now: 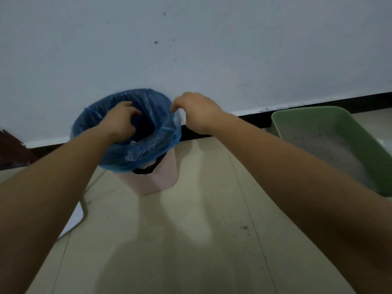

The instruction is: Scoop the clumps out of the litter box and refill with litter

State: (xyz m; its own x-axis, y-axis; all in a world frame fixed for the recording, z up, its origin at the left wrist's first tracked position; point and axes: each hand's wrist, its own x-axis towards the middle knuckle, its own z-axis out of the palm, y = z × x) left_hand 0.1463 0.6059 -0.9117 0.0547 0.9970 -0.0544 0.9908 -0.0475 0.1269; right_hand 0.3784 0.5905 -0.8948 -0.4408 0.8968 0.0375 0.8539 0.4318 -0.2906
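Open floor [191,251] from 5 to 7 o'clock, gap between pink bin [152,181] at 11 and green litter box [314,114] at 3, wall [212,49] closing 12, white cable [83,211] at 8, left hand [121,122] filling blue bag [152,145] mouth.

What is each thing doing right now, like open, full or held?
Blue plastic bag: open, stretched over the bin's rim.
Pink plastic bin: upright, lined.
Green plastic litter box: holds grey litter.
Left hand: grips bag.
Right hand: fingers pinch bag's edge.

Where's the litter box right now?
In the head view the green litter box sits on the floor at far right, by the wall, right of the pink bin.
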